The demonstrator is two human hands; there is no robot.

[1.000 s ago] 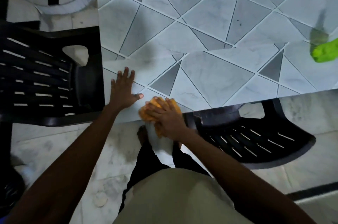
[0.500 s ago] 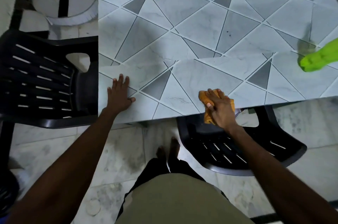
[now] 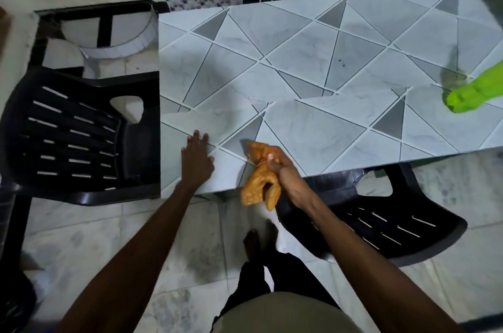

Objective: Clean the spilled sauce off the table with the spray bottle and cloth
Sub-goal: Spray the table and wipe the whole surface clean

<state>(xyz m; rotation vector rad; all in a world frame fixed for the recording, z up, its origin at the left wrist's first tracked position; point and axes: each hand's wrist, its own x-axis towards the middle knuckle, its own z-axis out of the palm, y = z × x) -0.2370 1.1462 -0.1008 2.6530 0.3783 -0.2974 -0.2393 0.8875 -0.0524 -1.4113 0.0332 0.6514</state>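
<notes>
1. Found the orange cloth (image 3: 260, 177) bunched at the near edge of the table (image 3: 313, 126), upper end over the top, lower folds dangling past the edge; could not tell whether it touched the surface.
2. Noted the right hand (image 3: 283, 169) clenched round the cloth's middle, fingers curled tight about it, right at the near edge.
3. Noted the left hand (image 3: 197, 161) spread flat with straight fingers, pressed on the top just left of the cloth and apart from it, toward the near-left corner.
4. Placed the green spray bottle (image 3: 473, 93) well apart from both hands, by the table's right edge, too blurred to tell how it lay.
5. Spotted a few small dark specks (image 3: 340, 62) about the middle of the top, beyond the cloth; sauce or not, could not tell.
6. Judged the step as wiping, with the cloth gathered up at the edge between strokes.
7. Judged the next move to call for turning a clean face of the cloth downward, reaching out to the middle specks, and perhaps fetching the bottle from the right edge, with the left hand bracing.
</notes>
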